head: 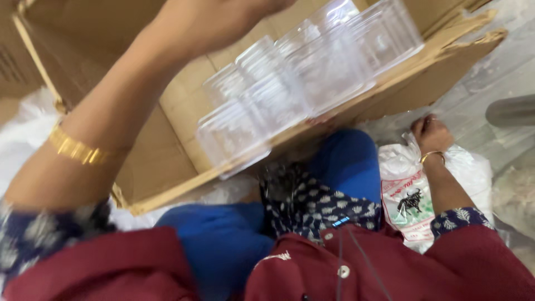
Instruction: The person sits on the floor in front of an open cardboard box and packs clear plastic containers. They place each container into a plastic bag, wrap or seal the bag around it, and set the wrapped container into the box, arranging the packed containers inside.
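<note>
Right hand (pixel 430 132) at three o'clock, fingers closed, pinching white printed plastic bag (pixel 409 195). Left hand off frame at twelve, grip unseen. Clear plastic jars (pixel 290 89) in brown cardboard box (pixel 167 145), probably unpacking; bag needs opening.

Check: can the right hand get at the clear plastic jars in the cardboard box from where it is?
Probably yes. The right hand rests on the white plastic bag just outside the cardboard box. The clear jars lie open on the flap, with nothing visible between.
</note>
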Available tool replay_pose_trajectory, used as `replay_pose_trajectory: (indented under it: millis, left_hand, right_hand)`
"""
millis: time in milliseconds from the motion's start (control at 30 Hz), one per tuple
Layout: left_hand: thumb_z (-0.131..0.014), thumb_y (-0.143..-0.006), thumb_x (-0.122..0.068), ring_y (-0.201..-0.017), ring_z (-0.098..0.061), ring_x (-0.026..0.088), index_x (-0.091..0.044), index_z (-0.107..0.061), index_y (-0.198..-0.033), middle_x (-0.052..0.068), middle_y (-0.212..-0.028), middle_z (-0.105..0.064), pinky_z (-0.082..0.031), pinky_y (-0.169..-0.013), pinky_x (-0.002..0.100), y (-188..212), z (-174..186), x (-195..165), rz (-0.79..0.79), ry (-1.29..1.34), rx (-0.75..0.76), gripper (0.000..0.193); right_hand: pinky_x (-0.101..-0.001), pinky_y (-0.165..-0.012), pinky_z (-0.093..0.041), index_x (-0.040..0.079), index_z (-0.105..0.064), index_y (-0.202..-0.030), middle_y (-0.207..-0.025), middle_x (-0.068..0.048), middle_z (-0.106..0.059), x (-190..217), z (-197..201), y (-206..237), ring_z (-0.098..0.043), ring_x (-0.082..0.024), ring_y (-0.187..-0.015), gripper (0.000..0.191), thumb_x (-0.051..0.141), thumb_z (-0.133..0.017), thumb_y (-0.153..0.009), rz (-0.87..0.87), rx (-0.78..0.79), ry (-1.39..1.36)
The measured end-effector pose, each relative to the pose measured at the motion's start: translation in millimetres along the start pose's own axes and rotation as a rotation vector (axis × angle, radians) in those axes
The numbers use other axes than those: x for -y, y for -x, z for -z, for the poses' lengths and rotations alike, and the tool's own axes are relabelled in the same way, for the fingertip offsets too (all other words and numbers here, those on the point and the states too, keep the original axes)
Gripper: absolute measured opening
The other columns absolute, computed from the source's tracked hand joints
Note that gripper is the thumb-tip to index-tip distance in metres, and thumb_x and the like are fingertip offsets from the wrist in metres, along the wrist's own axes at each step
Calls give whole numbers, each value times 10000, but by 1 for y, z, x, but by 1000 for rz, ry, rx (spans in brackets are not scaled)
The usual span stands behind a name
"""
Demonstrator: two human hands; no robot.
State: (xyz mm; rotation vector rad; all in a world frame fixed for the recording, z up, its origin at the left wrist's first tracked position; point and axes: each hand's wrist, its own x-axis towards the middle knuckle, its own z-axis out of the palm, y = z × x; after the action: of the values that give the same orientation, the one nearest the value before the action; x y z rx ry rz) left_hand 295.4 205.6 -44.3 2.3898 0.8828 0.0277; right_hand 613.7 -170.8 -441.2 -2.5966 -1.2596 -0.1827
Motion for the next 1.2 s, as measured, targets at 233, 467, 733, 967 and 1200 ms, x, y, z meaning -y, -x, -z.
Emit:
replay_pose_trajectory:
  millis: [233,467,733,967,1200]
  left_hand:
    - [-738,-904,-22,-873,-648,224,45,-645,-1170,131,-928,-634,-495,-756,324,259,23,5,-139,38,-291,290]
    - [-695,-1044,53,-904,-637,203,87,-631,-1202,155,-1056,-652,-497,-825,245,375,-31,-4,15,578,-695,174]
    - [-734,-808,88,-829,-696,284,74,-638,-1001,198,-920,-668,-559,-724,346,412,-53,-34,-260,333,-716,215]
    - [-786,-806,77,-842,-691,290,44,-674,-1035,155,-953,-673,-569,-750,379,416,-101,-51,-489,234,-759,257]
    - [-799,-840,27,-837,-673,272,27,-694,-1054,124,-963,-672,-542,-754,383,411,-136,-56,-569,-4,-830,239]
  right_hand:
    - [-446,-768,-497,33,-676,-1038,-929,-160,-686,12,29,10,-644,-320,-844,148,174,-682,-1083,-89,-286,-545]
    - [-413,-737,-551,61,-673,-948,-957,-128,-694,189,98,108,-695,-314,-841,160,137,-796,-878,527,178,-730]
    - [-424,-731,-592,24,-440,-1469,-1130,-223,-665,322,76,152,-730,-340,-888,1021,628,-785,-722,782,885,174]
    - [-431,-824,-580,121,-752,-1114,-1028,-129,-759,318,38,162,-742,-291,-956,330,363,-683,-900,756,913,194]
    - [-438,-805,-580,93,-758,-1001,-1017,-147,-747,324,25,171,-729,-308,-946,269,291,-697,-829,1057,754,108]
